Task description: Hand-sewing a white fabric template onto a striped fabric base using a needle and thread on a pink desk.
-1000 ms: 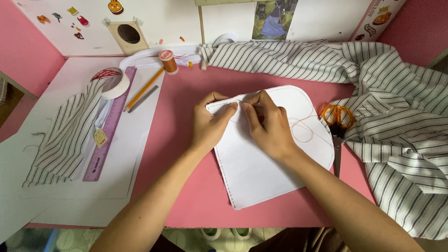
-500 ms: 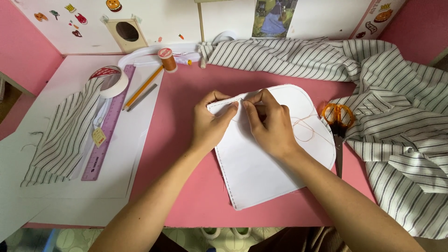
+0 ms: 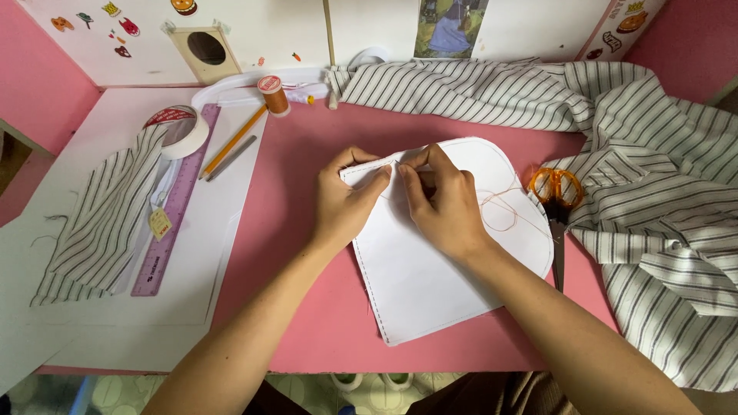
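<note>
Head view: my left hand (image 3: 347, 206) and right hand (image 3: 444, 201) both pinch the top edge of the white fabric piece (image 3: 430, 269) on the pink table (image 3: 300, 154), mid-stitch (orange thread (image 3: 503, 211) trailing). Next, I judge, a steady pull-through.

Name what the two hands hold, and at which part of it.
Both the left hand and right hand pinch the white fabric piece at its stitched top edge, near the upper left corner.

Bright, even light; sharp, soft shadows
</note>
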